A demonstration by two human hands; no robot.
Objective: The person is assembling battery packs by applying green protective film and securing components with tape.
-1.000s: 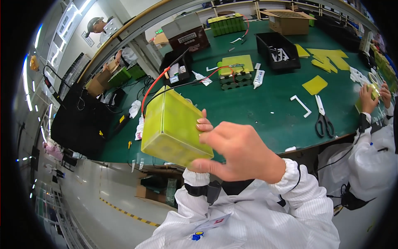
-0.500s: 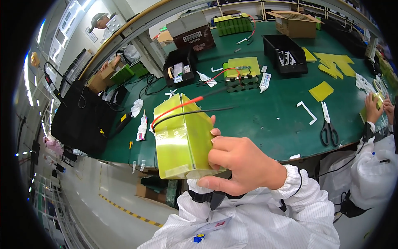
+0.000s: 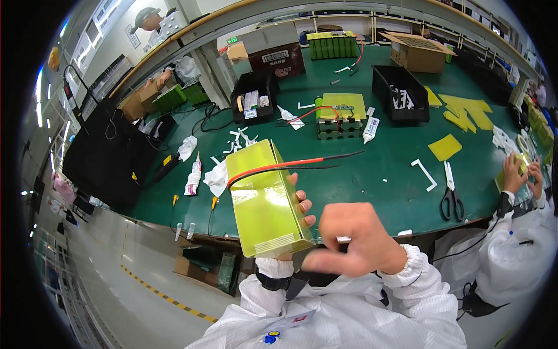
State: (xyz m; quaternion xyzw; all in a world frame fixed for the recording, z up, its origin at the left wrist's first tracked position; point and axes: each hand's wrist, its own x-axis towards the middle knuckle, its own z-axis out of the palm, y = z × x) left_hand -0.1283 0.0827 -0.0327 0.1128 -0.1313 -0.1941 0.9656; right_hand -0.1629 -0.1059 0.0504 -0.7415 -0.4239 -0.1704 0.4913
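A yellow-green wrapped battery pack is held up in front of me, tilted. My left hand grips it from behind; its fingertips curl round the pack's right side, and the palm is hidden. A red and a black wire cross the pack's upper face and stick out to the right. Clear tape runs along its lower edge. Just right of the pack, my right hand hovers apart from it, thumb stretched out from the bent fingers, with nothing visible between them.
Behind stands another battery pack with bare cells showing, beside a white glue tube. Black scissors and yellow sheets lie to the right. Black bins stand farther back. A co-worker's hands work at the far right.
My right hand has let go of the pack's lower right edge and drawn away to the right. The pack has turned slightly in my left hand, whose fingers now show more.
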